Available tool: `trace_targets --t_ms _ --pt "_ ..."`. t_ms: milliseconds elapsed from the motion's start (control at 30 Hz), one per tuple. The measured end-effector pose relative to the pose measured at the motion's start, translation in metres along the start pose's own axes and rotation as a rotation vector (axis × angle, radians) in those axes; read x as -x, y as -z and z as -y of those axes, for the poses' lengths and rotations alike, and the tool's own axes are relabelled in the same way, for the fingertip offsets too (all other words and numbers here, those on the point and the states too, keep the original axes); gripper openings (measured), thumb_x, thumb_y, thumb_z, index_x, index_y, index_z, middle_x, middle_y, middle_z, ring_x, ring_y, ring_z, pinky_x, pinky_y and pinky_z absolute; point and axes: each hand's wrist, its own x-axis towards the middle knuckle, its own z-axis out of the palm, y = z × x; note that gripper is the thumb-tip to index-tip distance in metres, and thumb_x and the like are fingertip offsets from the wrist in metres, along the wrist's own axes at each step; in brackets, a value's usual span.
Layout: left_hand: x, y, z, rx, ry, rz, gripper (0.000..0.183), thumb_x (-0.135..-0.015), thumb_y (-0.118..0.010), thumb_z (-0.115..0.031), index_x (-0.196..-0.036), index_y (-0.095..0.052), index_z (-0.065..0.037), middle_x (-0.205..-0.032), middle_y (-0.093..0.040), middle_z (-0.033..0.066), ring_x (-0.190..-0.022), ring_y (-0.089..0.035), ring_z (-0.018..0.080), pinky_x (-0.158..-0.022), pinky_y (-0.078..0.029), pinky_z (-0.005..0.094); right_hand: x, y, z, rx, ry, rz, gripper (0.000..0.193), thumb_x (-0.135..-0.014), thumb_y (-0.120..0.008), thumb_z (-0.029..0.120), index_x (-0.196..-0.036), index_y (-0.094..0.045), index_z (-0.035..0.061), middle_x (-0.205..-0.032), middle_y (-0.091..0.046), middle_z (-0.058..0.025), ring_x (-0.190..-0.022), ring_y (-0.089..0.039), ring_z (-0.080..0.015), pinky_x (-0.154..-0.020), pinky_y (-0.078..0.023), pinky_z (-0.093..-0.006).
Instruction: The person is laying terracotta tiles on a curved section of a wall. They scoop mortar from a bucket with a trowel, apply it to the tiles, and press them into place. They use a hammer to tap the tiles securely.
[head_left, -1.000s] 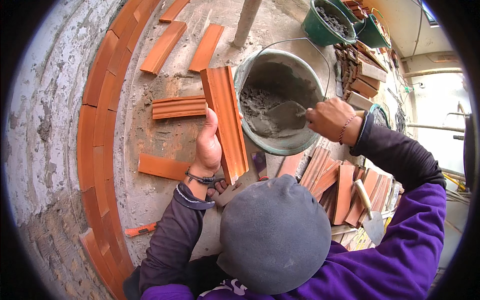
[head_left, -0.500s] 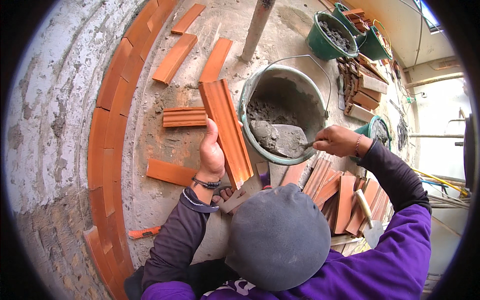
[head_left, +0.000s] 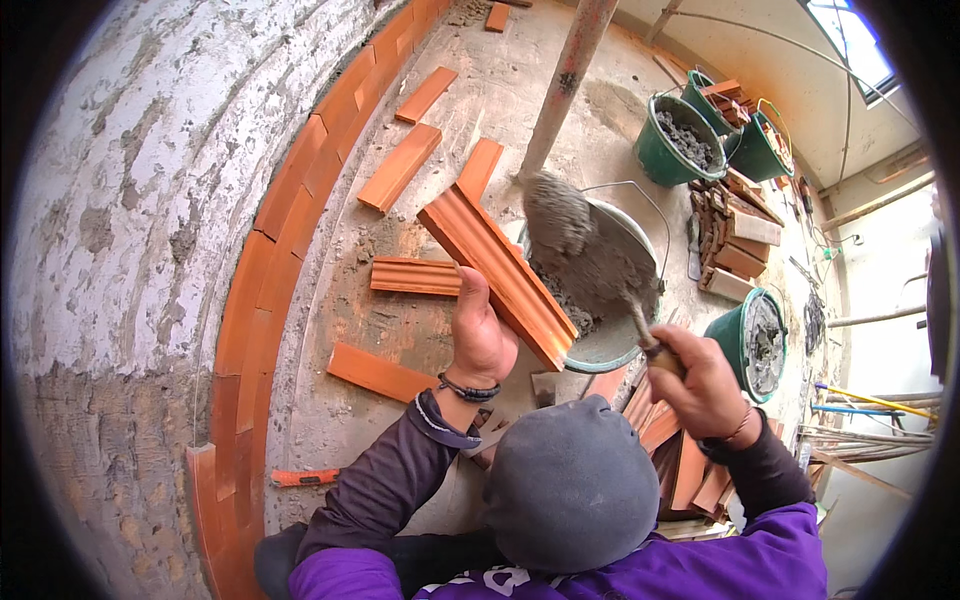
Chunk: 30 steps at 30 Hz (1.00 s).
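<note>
My left hand (head_left: 482, 337) grips a long orange clay tile (head_left: 495, 271), held tilted above the floor. My right hand (head_left: 703, 384) holds the wooden handle of a trowel (head_left: 588, 262) whose blade carries a heap of grey mortar, lifted just above the tile's right side. Behind the trowel a grey bucket (head_left: 625, 340) with mortar stands on the floor, partly hidden by the blade. My grey cap fills the lower middle of the view.
A curved row of orange tiles (head_left: 285, 245) lines the rough plastered wall (head_left: 130, 200) at left. Loose tiles (head_left: 401, 166) lie on the concrete floor. A stack of tiles (head_left: 672, 455) sits by my right arm. Green buckets (head_left: 676, 141) and a steel prop (head_left: 566, 80) stand beyond.
My right hand has lifted the trowel out of the bucket with a load of mortar and brought it over the tile. The left hand has raised and tilted the tile.
</note>
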Motion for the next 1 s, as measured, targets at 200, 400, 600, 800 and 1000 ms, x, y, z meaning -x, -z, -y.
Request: trace_targets --t_ms 200,400,600,800,1000 --pt "0.007 -0.019 0.003 0.179 0.064 0.004 0.065 -0.101 -0.035 -0.060 -0.144 -0.038 -0.012 -0.136 -0.051 0.0049 -0.126 -0.049 0.0241 -0.110 -0.036 0.0446 -0.011 -0.023 0.028 0.333 0.286 -0.044 0.041 -0.083 -0.069 0.010 -0.118 -0.053 -0.0024 -0.100 -0.063 -0.0242 -0.092 -0.062 -0.0426 -0.079 -0.050 -0.0449" --pt "0.008 -0.013 -0.016 0.173 -0.008 0.009 0.065 -0.101 -0.034 -0.060 -0.142 -0.040 -0.011 -0.134 -0.053 0.0067 -0.124 -0.051 0.0245 -0.108 -0.039 0.0447 -0.007 -0.020 0.043 0.335 0.312 -0.060 0.035 -0.083 -0.065 0.008 -0.114 -0.054 -0.0036 -0.090 -0.064 -0.0243 -0.084 -0.063 -0.0441 -0.075 -0.050 -0.0458" --pt "0.000 0.012 -0.041 0.090 0.021 0.072 0.061 -0.103 -0.030 -0.056 -0.138 -0.045 -0.008 -0.123 -0.060 0.0090 -0.112 -0.060 0.0251 -0.100 -0.048 0.0441 -0.022 0.024 0.075 0.034 0.031 0.150 0.017 -0.093 -0.051 0.008 -0.102 -0.059 -0.0029 -0.068 -0.055 -0.0032 -0.057 -0.053 -0.0115 -0.055 -0.044 -0.0282" --pt "-0.004 0.009 -0.060 0.031 -0.020 0.120 0.058 -0.105 -0.026 -0.050 -0.140 -0.043 -0.007 -0.131 -0.058 0.0090 -0.119 -0.058 0.0234 -0.104 -0.047 0.0411 -0.039 0.033 0.108 0.094 -0.148 0.428 0.025 -0.103 -0.045 0.020 -0.097 -0.058 -0.0004 -0.066 -0.052 -0.0006 -0.054 -0.051 -0.0086 -0.050 -0.044 -0.0259" --pt "-0.005 0.013 -0.072 0.036 -0.016 0.164 0.066 -0.104 -0.019 -0.054 -0.143 -0.041 -0.005 -0.135 -0.056 0.0130 -0.122 -0.057 0.0255 -0.106 -0.045 0.0433 -0.035 0.026 0.091 -0.004 -0.268 0.525 0.026 -0.104 -0.045 0.021 -0.100 -0.059 -0.0006 -0.069 -0.052 -0.0003 -0.057 -0.052 -0.0088 -0.051 -0.045 -0.0266"
